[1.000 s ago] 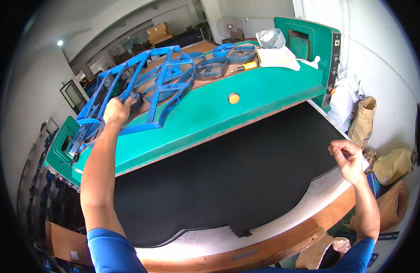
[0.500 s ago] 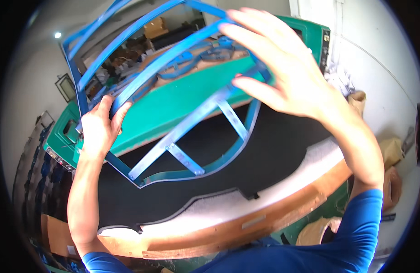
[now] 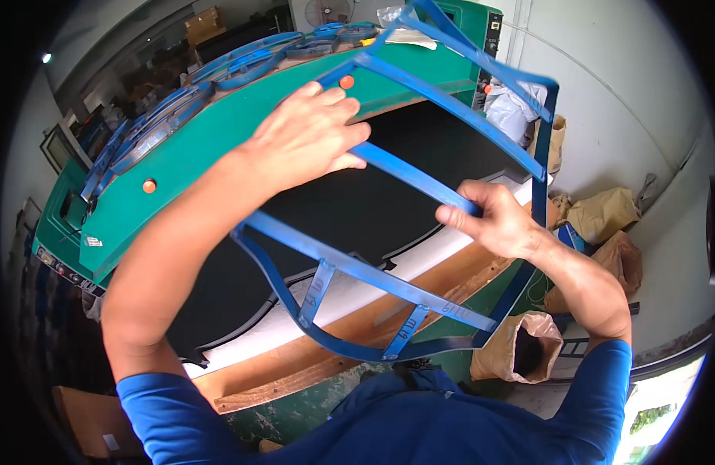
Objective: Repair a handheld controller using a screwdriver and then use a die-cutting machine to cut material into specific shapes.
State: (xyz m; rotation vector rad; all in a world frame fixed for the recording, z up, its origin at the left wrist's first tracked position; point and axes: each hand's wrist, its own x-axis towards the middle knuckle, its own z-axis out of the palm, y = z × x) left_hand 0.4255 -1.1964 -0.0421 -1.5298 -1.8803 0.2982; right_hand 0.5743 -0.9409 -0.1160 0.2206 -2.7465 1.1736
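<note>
I hold a large blue metal frame [image 3: 357,267] with curved edges and straight cross bars up in front of me, tilted over the press bed. My left hand [image 3: 311,132] is closed over one of its upper cross bars. My right hand [image 3: 497,221] grips the lower end of the same long bar, near the frame's right side. Below the frame a black sheet [image 3: 218,287] lies on a white layer [image 3: 334,298] on the bed.
A green press head [image 3: 218,132] with orange buttons [image 3: 149,185] spans the back, and more blue frames [image 3: 164,101] lie on top of it. A wooden bed edge [image 3: 295,364] runs in front of me. Brown paper sacks [image 3: 606,217] stand on the floor at the right.
The blue frame came off the press top and swung toward me and to the right. My left hand shifted to an upper bar, and my right hand dropped to a lower grip.
</note>
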